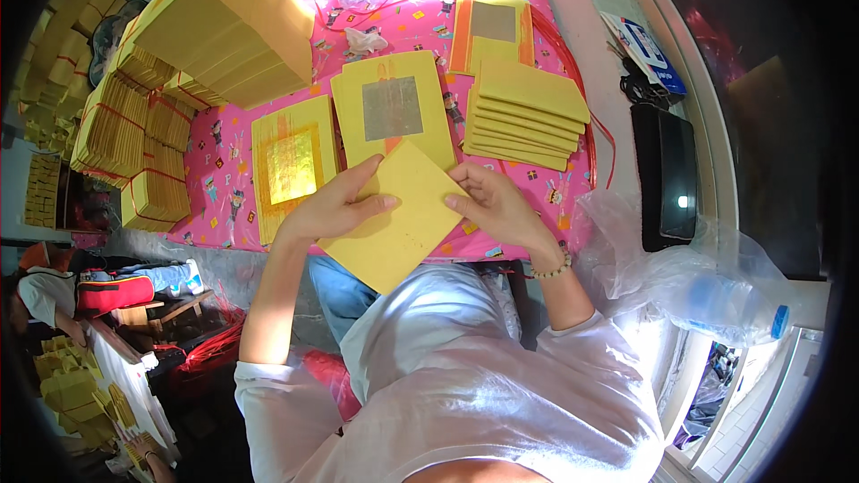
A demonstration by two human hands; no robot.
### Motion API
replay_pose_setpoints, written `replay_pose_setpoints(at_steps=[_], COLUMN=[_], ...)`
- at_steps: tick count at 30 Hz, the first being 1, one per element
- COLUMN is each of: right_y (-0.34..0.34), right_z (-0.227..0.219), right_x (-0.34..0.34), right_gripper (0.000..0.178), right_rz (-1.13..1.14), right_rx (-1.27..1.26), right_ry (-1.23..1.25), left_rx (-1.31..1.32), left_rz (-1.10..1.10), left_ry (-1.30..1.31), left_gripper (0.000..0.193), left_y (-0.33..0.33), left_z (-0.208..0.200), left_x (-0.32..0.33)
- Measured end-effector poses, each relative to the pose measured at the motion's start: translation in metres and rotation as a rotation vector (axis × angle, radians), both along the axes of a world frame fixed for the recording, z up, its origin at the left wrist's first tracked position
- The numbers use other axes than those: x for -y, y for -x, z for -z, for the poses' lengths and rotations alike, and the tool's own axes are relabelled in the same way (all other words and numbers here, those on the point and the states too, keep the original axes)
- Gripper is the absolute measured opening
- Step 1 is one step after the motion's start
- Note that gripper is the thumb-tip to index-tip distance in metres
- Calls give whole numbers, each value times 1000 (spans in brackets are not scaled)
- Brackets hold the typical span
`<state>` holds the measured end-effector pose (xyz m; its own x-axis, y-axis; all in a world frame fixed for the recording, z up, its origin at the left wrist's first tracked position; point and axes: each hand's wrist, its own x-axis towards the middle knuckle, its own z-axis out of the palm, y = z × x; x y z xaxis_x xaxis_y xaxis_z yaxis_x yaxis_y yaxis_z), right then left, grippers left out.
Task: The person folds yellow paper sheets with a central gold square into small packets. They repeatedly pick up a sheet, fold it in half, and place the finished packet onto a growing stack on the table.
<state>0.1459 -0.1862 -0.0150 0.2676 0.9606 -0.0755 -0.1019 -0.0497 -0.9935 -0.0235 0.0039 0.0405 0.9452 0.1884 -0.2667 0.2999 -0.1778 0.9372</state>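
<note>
A plain yellow paper sheet [394, 224], turned corner-up like a diamond, is held over the table's near edge. My left hand [344, 201] pinches its left side, thumb on top. My right hand [490, 201], with a beaded bracelet at the wrist, grips the right corner the same way. Just beyond lies a stack of yellow paper [420, 80] with a silver square and orange marks on top. Left of it is a stack with a gold foil square [293, 165]. Folded yellow paper [523, 116] lies in a fanned pile near my right hand.
Tall yellow paper stacks [215, 27] and tied bundles [134, 130] fill the left of the pink patterned table [210, 206]. Red plastic strips [573, 63] trail along its right. A phone-like black device [664, 179] and a plastic bottle [725, 304] lie at right. Another person [54, 291] sits at far left.
</note>
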Motion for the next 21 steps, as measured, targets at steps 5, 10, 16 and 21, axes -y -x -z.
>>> replay_pose_setpoints(at_steps=[5, 10, 16, 21], right_y=[-12, -47, -89, -111], right_z=[-17, -46, -34, -10], right_x=[-2, -7, -7, 6], right_gripper=[15, 19, 27, 30], right_rz=[255, 622, 1064, 1153], right_rx=[22, 29, 519, 869], right_ry=[-185, -185, -328, -100], left_rx=[97, 237, 270, 228], left_rz=[-34, -331, -300, -281], left_ry=[407, 653, 287, -72], left_gripper=[59, 61, 60, 62], left_y=[-11, -60, -148, -198], left_z=[0, -9, -11, 8], left_x=[-41, -37, -15, -7])
